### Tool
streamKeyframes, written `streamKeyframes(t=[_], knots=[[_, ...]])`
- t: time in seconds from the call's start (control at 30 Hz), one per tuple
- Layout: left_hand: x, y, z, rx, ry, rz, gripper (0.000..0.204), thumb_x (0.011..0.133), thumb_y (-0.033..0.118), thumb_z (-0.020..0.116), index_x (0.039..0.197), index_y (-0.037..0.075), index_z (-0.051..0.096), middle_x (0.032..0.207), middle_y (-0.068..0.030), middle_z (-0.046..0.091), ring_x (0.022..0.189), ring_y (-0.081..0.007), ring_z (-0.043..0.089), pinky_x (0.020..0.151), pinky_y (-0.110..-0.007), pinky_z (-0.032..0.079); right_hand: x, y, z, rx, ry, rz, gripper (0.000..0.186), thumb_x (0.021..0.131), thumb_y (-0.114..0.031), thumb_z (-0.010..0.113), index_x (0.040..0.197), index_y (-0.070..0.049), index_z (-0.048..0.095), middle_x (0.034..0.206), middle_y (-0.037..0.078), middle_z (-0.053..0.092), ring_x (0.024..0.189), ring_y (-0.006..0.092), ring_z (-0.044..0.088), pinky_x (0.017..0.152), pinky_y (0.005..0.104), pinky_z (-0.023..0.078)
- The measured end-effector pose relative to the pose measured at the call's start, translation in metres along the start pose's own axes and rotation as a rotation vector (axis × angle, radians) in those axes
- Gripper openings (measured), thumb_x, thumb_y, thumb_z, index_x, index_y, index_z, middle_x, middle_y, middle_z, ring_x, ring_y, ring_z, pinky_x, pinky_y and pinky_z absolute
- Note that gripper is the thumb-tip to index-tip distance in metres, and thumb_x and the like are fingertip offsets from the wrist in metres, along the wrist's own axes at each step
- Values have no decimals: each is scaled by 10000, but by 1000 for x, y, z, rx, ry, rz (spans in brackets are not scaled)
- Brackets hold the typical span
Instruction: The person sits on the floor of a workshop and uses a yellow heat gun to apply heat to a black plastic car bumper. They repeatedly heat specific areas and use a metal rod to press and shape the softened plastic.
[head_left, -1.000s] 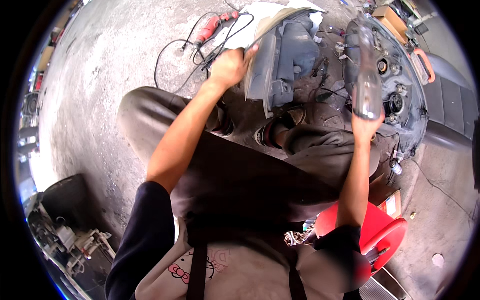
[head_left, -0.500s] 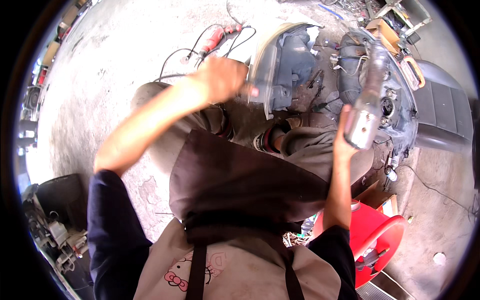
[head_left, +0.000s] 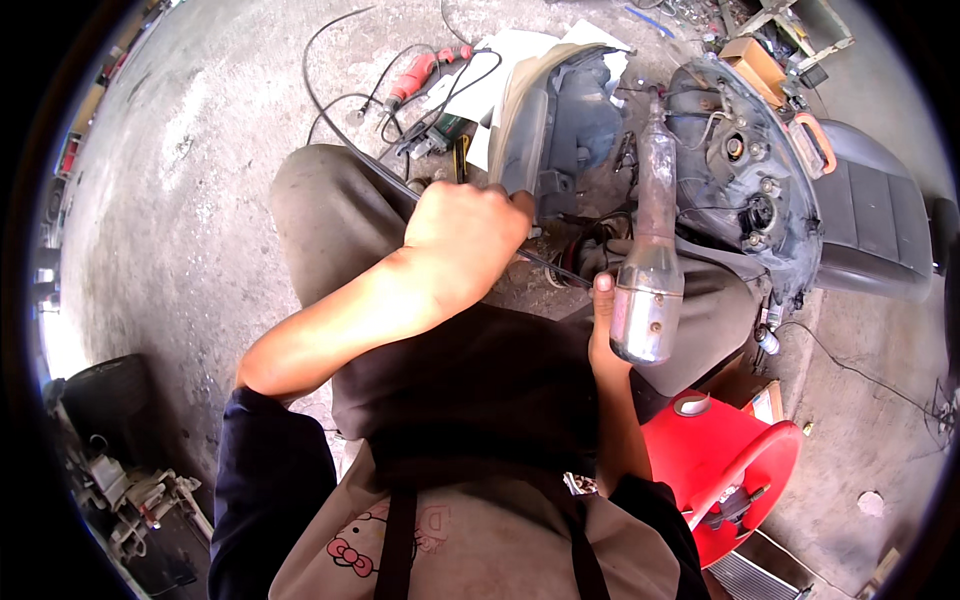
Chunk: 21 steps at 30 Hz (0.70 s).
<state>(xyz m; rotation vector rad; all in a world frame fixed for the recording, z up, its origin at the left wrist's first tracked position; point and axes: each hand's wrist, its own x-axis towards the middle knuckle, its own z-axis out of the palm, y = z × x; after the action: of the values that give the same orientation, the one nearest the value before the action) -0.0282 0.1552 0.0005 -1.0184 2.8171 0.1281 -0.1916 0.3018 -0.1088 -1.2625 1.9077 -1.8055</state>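
My right hand (head_left: 606,345) is closed round the wide silvery end of a long, bottle-shaped metal tool (head_left: 652,285). Its narrower, stained shaft points away from me; I cannot make out its exact kind. My left hand (head_left: 462,235) is a fist over a dark cable (head_left: 368,160), which loops in from the far left and runs on toward my right hand. Beyond both hands lie two dirty vehicle lamp housings: a grey one (head_left: 580,120) with a clear lens, and a larger black one (head_left: 745,170) to its right.
A red power drill (head_left: 412,75) lies with tangled cords at the far left. White paper (head_left: 515,55) is under the grey housing. A grey seat cushion (head_left: 870,215) stands on the right, below a cardboard box (head_left: 752,70). A red bucket (head_left: 735,450) sits near my right elbow.
My left hand has come down and nearer, with the cable now in it. The right hand has shifted left, and the tool's shaft, tilted right before, now stands nearly straight ahead.
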Motion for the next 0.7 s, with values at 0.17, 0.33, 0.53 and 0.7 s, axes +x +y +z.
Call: streamKeyframes(t=[0.17,0.33,0.53,0.7], knots=[[3,-13,20,-194,229,85,248,808,116,676,1046,50,660,1049,-119,663,1044,-282,647,867,-388,520,-10,11,0,-320,-101,97,380,938,-286,766,1134,27,675,1046,149,721,953,269,671,862,372,530],[-25,0,19,-477,392,116,424,763,183,787,1145,45,663,1056,-144,597,995,-336,603,853,-414,503,8,-2,9,-183,-153,205,246,976,-146,698,923,-59,475,824,50,524,767,154,511,705,277,412],[-3,-3,88,-2167,-94,-244,386,1045,290,587,1270,-23,567,955,-122,697,708,-179,663,613,-279,523,20,-7,24,-180,-284,248,236,965,-105,691,938,-61,461,865,76,536,825,183,543,743,308,431],[17,-9,85,-2077,60,-295,255,1056,215,564,1073,-33,618,807,-121,680,593,-180,635,503,-271,485,15,3,21,15,-169,480,178,986,-165,672,971,-42,544,879,69,560,832,200,543,776,342,450]])
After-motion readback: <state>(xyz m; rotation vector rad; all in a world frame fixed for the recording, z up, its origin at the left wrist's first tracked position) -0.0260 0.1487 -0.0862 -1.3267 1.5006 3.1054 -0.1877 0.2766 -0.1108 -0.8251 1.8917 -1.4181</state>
